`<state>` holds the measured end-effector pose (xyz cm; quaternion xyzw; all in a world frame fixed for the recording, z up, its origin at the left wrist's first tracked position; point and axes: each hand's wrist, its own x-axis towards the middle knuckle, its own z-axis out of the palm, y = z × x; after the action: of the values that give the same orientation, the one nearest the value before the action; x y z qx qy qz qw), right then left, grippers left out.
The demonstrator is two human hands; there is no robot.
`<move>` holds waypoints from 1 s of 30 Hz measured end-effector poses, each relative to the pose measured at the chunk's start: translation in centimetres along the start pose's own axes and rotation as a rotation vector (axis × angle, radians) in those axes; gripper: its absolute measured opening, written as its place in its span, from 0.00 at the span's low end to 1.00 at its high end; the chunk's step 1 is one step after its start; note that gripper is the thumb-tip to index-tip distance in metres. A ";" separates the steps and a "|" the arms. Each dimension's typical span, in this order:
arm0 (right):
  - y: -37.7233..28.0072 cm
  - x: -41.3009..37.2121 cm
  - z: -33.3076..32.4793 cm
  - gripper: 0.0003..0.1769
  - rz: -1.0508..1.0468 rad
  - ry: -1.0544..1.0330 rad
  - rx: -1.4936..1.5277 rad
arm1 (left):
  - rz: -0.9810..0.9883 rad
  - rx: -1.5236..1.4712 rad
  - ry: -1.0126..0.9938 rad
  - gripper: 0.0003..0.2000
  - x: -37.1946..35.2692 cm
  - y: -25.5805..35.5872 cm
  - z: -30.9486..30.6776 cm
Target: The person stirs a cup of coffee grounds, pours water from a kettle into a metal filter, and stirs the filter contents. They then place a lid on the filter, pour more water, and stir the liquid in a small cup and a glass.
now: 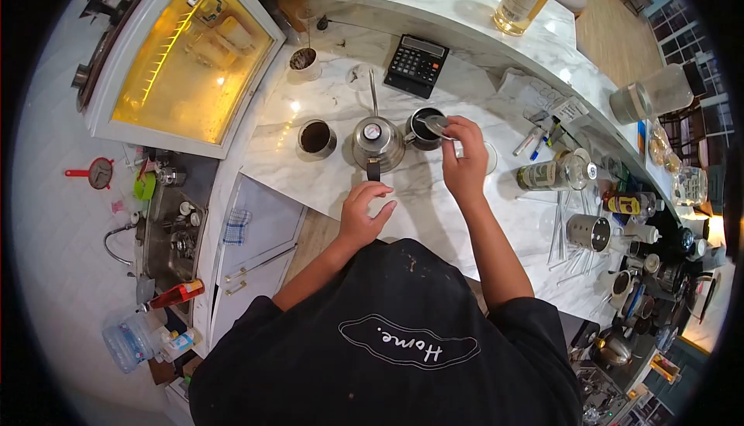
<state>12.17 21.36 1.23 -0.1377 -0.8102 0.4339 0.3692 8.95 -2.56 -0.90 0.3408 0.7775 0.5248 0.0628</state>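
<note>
On the white marble surface (325, 186), right hand (465, 164) grip pinches a round steel lid (436, 124) over the dark metal cup (421, 138); left hand (360, 213) grip slack, empty, near the steel gooseneck kettle (377, 141). Keep lid level.

White marble countertop (418, 201), grey-veined; silver steel gooseneck kettle (377, 143) with black handle; black metal cup (422, 133) under round silver lid (436, 124); white ceramic cup (316, 138), contents dark brown. Black rectangular calculator (416, 64), grey keys; white-framed display cabinet (190, 54), amber-yellow glow inside. Black cotton shirt (387, 333), white oval outline and white script lettering; blue-and-white checked cloth (235, 226); red round dial timer (98, 172).
</note>
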 end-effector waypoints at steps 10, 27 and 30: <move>4.5 -3.0 2.2 0.19 -0.188 -0.109 -0.220 | 0.017 0.043 0.036 0.12 0.6 -1.4 -0.5; 3.1 -0.4 1.3 0.28 -0.129 -0.263 -0.258 | 0.009 0.018 0.074 0.13 0.5 -1.5 -0.3; 2.5 -0.1 0.5 0.32 -0.125 -0.257 -0.283 | 0.002 0.017 0.071 0.13 0.1 -1.5 -0.3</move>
<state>11.63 22.39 -1.00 -0.0812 -0.9105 0.3059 0.2660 8.07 -3.10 -2.03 0.3232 0.7833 0.5301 0.0316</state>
